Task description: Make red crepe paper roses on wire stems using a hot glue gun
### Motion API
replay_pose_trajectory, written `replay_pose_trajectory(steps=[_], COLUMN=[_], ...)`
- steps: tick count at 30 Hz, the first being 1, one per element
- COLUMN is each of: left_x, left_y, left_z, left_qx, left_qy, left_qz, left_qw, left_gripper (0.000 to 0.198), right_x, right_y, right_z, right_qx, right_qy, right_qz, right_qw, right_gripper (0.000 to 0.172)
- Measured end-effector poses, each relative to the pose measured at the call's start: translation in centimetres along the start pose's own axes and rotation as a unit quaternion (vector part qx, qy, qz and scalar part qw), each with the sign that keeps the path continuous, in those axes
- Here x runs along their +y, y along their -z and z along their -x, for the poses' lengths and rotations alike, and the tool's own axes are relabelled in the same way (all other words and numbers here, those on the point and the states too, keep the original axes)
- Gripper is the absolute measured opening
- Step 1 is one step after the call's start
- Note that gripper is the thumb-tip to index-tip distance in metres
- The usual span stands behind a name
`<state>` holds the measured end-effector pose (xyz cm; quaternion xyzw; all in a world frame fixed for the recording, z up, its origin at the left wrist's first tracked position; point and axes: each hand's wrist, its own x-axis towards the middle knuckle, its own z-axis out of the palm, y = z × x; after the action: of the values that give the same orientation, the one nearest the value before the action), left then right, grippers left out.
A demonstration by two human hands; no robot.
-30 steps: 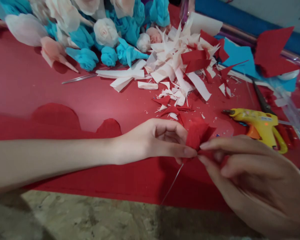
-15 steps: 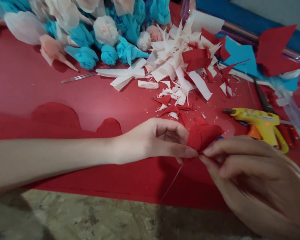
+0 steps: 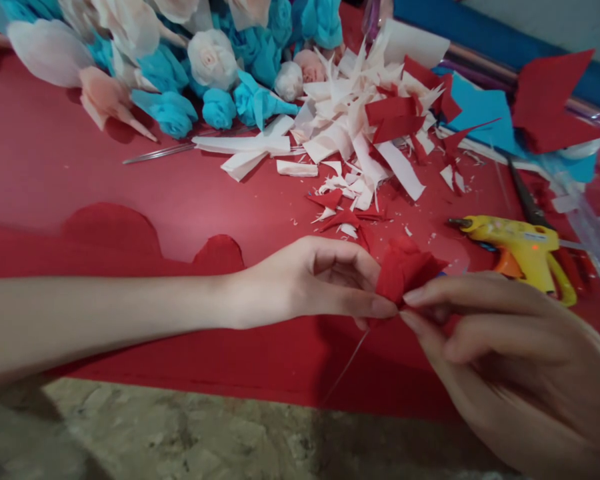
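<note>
A small red paper flower (image 3: 405,270) sits between both my hands above the red sheet (image 3: 190,193). My left hand (image 3: 315,283) reaches in from the left and pinches the flower's base between thumb and fingers. My right hand (image 3: 500,363) comes from the lower right and its thumb and forefinger are closed on the same base. A thin wire stem (image 3: 347,363) hangs down from the flower toward the sheet's front edge.
A yellow glue gun (image 3: 520,250) lies just right of the hands, with black scissors (image 3: 525,197) behind it. White and red paper scraps (image 3: 360,133) are heaped at centre back. Blue, white and pink paper roses (image 3: 190,67) fill the back left. Scalloped red paper (image 3: 115,233) lies at left.
The red paper flower has turned a little between the fingers and its petals sit slightly fuller. Both hands stay in the same place.
</note>
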<state>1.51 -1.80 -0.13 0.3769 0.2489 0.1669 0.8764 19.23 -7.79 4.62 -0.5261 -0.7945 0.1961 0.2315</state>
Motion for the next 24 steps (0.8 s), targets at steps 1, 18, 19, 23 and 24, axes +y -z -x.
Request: replay_pose_trajectory(steps=[1,18,19,23,24], left_x=[0.00,0.17,0.19,0.28,0.29], left_y=[-0.01,-0.11,-0.13,-0.17,-0.17], left_z=[0.00,-0.02,-0.04,-0.08,-0.08], left_qx=[0.000,0.005,0.007,0.004,0.002], left_qy=[0.000,0.006,0.006,0.001,0.001], left_qz=[0.000,0.018,0.019,0.034,0.038], left_qw=[1.000,1.000,1.000,0.999,0.999], left_gripper=[0.006,0.006,0.006,0.009,0.010], right_x=[0.05,0.25,0.22,0.07,0.06], right_y=[0.05,-0.56,-0.58,-0.42,-0.35], right_z=[0.10,0.68,0.61,0.33,0.27], right_qx=[-0.004,0.061,0.058,0.038,0.037], right_qy=[-0.006,0.006,0.008,0.003,0.005], right_qz=[0.002,0.022,0.020,0.019,0.017], right_qw=[1.000,0.998,0.998,0.999,0.999], right_gripper=[0.024,0.018,0.020,0.026,0.026])
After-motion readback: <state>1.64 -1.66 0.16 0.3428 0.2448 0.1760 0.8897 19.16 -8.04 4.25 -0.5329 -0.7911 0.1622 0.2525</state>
